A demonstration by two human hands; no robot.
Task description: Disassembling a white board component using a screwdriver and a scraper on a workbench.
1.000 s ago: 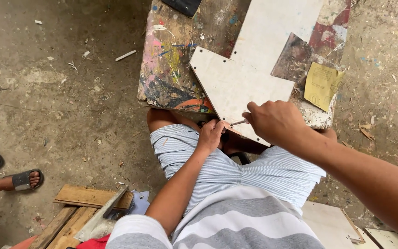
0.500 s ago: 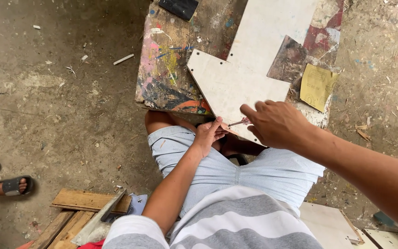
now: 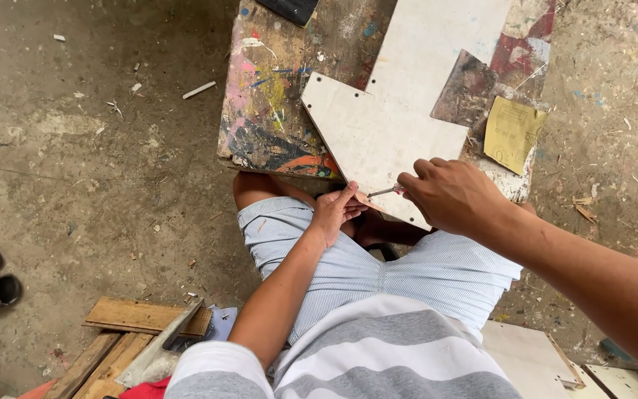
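The right hand (image 3: 452, 196) is gripping a thin metal tool (image 3: 384, 191), tip at the near edge of the white board (image 3: 378, 133). The left hand (image 3: 336, 212) is pinching that edge, fingers closed on it. The board, lying on the paint-stained bench (image 3: 267, 111), appears stiff, light and flat; hold it by the edge beside the fingertips.
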